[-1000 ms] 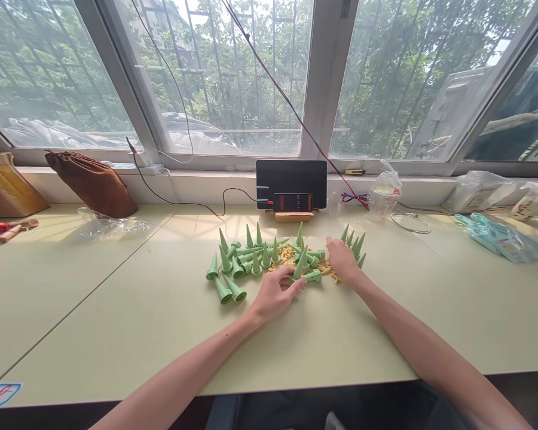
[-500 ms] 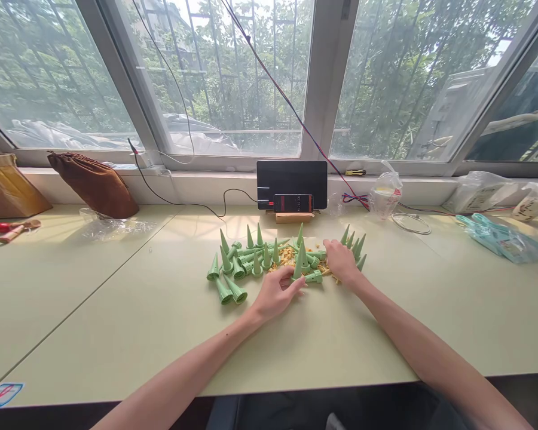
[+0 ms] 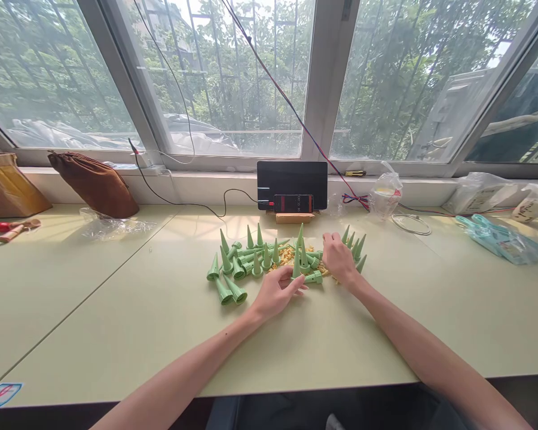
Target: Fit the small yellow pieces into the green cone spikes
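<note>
In the head view, my left hand (image 3: pixel 275 291) curls its fingers and thumb around the base of a green plastic cone spike (image 3: pixel 296 260), which stands point up. My right hand (image 3: pixel 338 260) is at the right side of the pile, its fingers bent together and pointing away from me; whatever they pinch is hidden. Small yellow pieces (image 3: pixel 287 257) lie between the hands. More green cones (image 3: pixel 226 261) stand or lie to the left, and several upright cones (image 3: pixel 360 246) stand just right of my right hand, partly covered by it.
A phone (image 3: pixel 293 203) leans on a small stand before a black tablet (image 3: pixel 291 176) at the windowsill. Behind on the right are a bagged cup (image 3: pixel 385 194), a coiled cable (image 3: pixel 411 224) and a teal packet (image 3: pixel 504 239). A brown pouch (image 3: pixel 94 185) lies at the left.
The cone in my left hand has shifted slightly left and stands straighter. My right hand has moved a little away from me, with its fingers drawn more together.
</note>
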Demonstrator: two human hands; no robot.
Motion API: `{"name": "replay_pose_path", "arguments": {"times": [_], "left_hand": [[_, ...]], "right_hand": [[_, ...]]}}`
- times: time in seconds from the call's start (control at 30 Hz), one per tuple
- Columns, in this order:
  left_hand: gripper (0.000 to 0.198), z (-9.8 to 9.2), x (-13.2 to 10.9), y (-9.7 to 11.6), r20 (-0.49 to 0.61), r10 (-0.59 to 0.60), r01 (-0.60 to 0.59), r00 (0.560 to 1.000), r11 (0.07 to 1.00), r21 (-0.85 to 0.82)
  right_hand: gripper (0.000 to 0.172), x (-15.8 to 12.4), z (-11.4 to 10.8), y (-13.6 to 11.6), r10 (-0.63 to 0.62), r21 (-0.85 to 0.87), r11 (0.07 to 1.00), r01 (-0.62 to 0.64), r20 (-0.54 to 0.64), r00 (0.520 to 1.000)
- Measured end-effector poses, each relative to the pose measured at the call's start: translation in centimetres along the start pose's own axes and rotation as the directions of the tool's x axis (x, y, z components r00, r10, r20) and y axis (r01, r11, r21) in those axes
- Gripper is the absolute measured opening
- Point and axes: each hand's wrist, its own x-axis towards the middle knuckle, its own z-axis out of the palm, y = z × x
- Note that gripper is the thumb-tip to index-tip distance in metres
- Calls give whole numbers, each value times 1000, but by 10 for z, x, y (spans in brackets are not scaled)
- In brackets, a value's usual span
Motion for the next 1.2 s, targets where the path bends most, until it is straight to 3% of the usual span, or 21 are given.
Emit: {"name": "replay_pose_path", "arguments": {"times": [0.2,0.4,0.63,0.9,1.2], "left_hand": [[28,-2,-1,5,-12,-10,9,1000,998,-57],[26,-6,-1,6,-73,0,-5,997,998,-64],[34,-13,0,2,-83,-62,45,995,980,-194],[39,-17,3,5,-79,-38,21,996,979,-201],[37,-16,4,8,-73,-16,3,997,985,-172]], "right_hand": [[24,-14,-10,-22,-83,350,918,187,-290,953],[22,-40,-13,-40,-189,632,683,366,-331,924],[19,-52,2,-43,-125,712,597,369,-372,920],[24,-51,-11,-51,-160,740,576,347,-314,936],[20,-51,-1,-51,-232,757,531,380,-301,925]]}}
